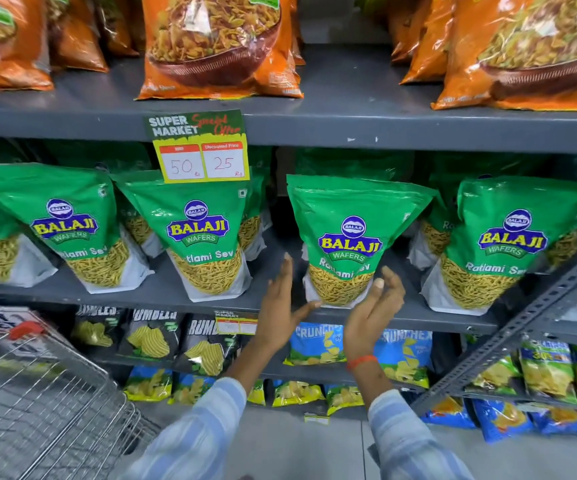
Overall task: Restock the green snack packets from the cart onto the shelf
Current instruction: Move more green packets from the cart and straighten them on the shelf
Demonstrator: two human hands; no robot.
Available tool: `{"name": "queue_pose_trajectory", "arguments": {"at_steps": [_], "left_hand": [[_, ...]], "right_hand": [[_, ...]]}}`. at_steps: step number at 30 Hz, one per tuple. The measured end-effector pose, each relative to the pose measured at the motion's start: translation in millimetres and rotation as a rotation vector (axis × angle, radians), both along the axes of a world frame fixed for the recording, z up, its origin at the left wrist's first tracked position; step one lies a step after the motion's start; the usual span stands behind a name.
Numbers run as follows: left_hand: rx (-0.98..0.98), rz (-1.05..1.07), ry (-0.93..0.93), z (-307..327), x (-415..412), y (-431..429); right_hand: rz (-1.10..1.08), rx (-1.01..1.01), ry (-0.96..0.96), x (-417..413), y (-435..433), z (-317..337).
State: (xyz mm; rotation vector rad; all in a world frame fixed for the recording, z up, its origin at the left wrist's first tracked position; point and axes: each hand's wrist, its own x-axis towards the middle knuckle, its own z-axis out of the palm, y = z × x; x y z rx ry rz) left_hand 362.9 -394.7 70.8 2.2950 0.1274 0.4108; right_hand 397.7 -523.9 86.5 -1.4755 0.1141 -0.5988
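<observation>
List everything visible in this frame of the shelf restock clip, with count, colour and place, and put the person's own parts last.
green snack packets: four full fronts, more partly hidden behind; green with yellow sev; middle shelf.
orange snack bags: several; orange; top shelf.
price tag: one; green and yellow, reading 50 and 25; top shelf edge.
black chip packets: about four; black; lower shelf, left.
blue chip packets: several; blue and yellow; lower shelves, centre and right.
cart: one; silver wire; lower left, no packets visible inside it.
left hand: open, beside the centre packet's base.
right hand: open, at that packet's right lower edge; orange wristband.
</observation>
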Motion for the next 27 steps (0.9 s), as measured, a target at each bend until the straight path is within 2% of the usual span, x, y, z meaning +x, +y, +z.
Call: {"name": "queue_pose_trajectory", "arguments": {"at_steps": [3, 5, 7, 10, 12, 15, 19, 22, 24, 27], "left_hand": [[0.175, 0.205, -0.215, 12, -24, 13], [0.226, 0.346, -0.295, 16, -37, 30], [0.211, 0.464, -0.309, 18, -48, 54], [0.130, 0.560, -0.264, 15, -58, 99], [0.000, 0.517, -0.190, 10, -61, 131], [-0.230, 0.364, 0.043, 4, -61, 167], [-0.229, 0.233, 0.271, -10, -54, 198], [-0.216, 0.173, 0.307, -16, -49, 211], [-0.222, 0.113, 0.310, -17, -48, 214], [-0.219, 0.080, 0.270, -17, -45, 214]], "right_hand": [[0.042, -0.033, -0.153, -22, 26, 14], [0.126, -0.091, -0.212, -34, 48, 20], [0.196, -0.147, -0.240, -40, 73, 21], [0.288, -0.171, -0.186, -39, 112, 16], [0.348, -0.147, -0.101, -34, 142, 11], [0.431, -0.050, 0.076, -21, 179, 3], [0.565, 0.047, 0.410, -8, 201, -26], [0.539, 0.002, 0.456, -4, 203, -68], [0.480, -0.031, 0.469, -16, 198, -54], [0.479, -0.034, 0.382, -29, 193, -22]]}}
